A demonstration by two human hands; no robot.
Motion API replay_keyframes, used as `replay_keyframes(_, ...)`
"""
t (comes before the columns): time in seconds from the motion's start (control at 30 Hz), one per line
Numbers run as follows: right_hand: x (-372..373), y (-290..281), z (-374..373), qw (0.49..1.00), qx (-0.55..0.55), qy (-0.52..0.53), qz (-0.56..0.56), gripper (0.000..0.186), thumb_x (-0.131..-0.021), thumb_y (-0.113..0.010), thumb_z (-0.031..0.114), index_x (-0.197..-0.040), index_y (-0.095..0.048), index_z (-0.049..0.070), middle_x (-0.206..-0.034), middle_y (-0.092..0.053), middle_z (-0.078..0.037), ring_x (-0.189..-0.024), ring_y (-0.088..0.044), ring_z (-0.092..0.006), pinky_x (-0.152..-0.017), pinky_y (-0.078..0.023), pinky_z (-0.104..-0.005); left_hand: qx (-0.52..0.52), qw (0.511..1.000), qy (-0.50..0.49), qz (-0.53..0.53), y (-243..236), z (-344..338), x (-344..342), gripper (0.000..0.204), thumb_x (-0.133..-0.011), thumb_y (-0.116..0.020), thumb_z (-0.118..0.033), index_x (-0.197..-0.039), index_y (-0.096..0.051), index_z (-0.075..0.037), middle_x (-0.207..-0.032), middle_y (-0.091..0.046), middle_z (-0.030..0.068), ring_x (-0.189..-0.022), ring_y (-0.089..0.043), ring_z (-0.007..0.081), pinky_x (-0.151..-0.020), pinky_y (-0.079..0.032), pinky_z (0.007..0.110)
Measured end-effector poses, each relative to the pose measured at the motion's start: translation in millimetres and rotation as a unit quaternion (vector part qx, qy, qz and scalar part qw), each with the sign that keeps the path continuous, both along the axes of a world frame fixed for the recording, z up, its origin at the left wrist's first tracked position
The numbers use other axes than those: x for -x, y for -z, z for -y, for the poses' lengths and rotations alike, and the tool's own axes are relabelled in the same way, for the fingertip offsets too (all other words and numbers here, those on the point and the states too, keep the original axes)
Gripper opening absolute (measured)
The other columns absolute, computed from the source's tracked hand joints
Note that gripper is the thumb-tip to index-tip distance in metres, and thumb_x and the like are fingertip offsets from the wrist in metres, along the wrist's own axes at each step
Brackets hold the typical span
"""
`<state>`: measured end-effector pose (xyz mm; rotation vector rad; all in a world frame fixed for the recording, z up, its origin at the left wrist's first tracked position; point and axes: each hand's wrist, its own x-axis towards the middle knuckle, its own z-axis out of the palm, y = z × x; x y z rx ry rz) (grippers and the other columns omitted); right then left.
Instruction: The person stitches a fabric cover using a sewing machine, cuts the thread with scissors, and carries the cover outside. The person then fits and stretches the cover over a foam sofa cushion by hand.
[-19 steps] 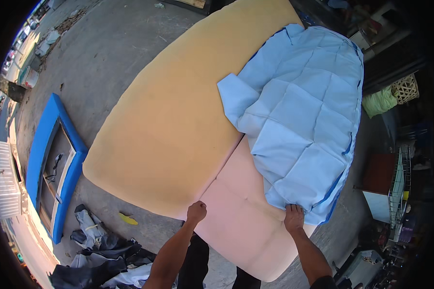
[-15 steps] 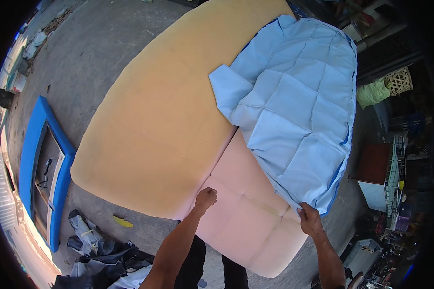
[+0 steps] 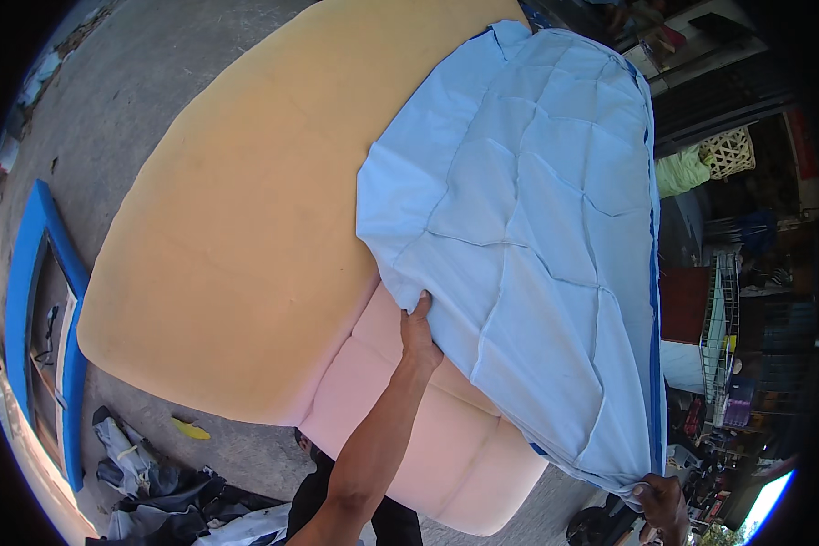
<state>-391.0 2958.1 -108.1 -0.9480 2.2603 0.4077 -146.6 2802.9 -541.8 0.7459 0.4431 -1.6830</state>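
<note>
A light blue quilted fabric cover (image 3: 519, 209) with dark blue edging lies stretched over the right side of the foam. My left hand (image 3: 419, 332) pinches its near left edge, thumb on top of the cloth. At the lower right, my right hand (image 3: 662, 505) grips the cover's near corner and pulls it out past the foam. Beneath the cover are a large yellowish foam slab (image 3: 218, 237) on the left and a pink tufted foam piece (image 3: 428, 437) close to my legs. The far part of the pink foam is hidden under the cloth.
A blue frame (image 3: 41, 318) lies on the concrete floor (image 3: 118, 218) at the left. Crumpled dark and grey cloth (image 3: 164, 491) is heaped at the lower left, near a yellow leaf (image 3: 191, 429). A woven basket (image 3: 730, 152) and a wire rack (image 3: 721, 328) stand at the right.
My left hand has moved up and right from above the pink foam and taken hold of the cover. My right hand has drawn its corner down and right, spreading the folded cloth flatter.
</note>
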Motion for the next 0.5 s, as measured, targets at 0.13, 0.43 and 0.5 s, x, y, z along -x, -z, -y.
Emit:
replay_keyframes(0.13, 78, 15, -20, 0.985, 0.017, -0.172, -0.017, 0.031, -0.092, -0.067, 0.026, -0.084, -0.073, -0.003, -0.054, -0.059, -0.011, -0.051, -0.062, -0.0187, -0.052, -0.049, -0.0381, -0.008, 0.91, -0.1, 0.403, -91, -86, -92, 0.029, -0.091, -0.074, -0.005, -0.106, -0.049, -0.007, -0.092, -0.055, 0.0016, -0.085, -0.052, 0.0084, -0.076, -0.046, 0.026)
replay_keyframes(0.43, 150, 133, -47, 0.918, -0.239, -0.316, 0.022, 0.041, -0.097, -0.059, 0.054, -0.1, -0.078, 0.017, -0.073, -0.073, -0.006, -0.067, -0.072, -0.0244, -0.072, -0.057, -0.0377, -0.275, 0.893, 0.187, 0.303, 45, -179, -83, 0.09, -0.093, -0.069, -0.05, -0.152, -0.019, -0.004, -0.146, -0.041, 0.0234, -0.126, -0.046, 0.0323, -0.1, -0.045, 0.049)
replay_keyframes(0.5, 144, 138, -40, 0.899, -0.296, -0.321, 0.003, 0.042, -0.097, -0.057, 0.057, -0.099, -0.078, 0.021, -0.077, -0.074, -0.005, -0.071, -0.073, -0.0256, -0.073, -0.057, -0.0389, -0.297, 0.883, 0.179, 0.316, 59, -145, -70, 0.095, -0.092, -0.071, -0.047, -0.153, -0.016, 0.0, -0.146, -0.043, 0.0249, -0.134, -0.045, 0.0365, -0.101, -0.046, 0.052)
